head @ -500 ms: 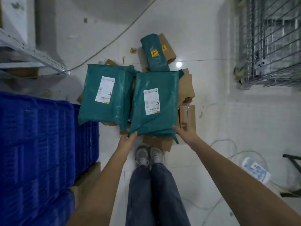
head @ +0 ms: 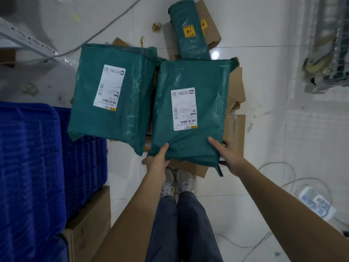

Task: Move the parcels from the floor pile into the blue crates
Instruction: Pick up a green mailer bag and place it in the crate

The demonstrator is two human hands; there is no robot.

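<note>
1. The left hand (head: 157, 163) grips the near left corner of a large green parcel (head: 190, 110), thumb on top, fingers curled under the edge.
2. The right hand (head: 227, 154) clasps the near right corner of the same parcel, thumb laid flat on the plastic; its fingers are hidden beneath, so how tightly they close is unclear.
3. This parcel lies on the cardboard boxes (head: 235, 86) of the floor pile, white label up.
4. A second green parcel (head: 111, 97) sits just beside it to the left, its near corner overhanging the blue crates (head: 34, 157).
5. A narrower green parcel (head: 188, 31) rests at the far end of the pile on a brown box (head: 209, 27).
6. The crates stand at the left edge of the white floor (head: 264, 53).
</note>
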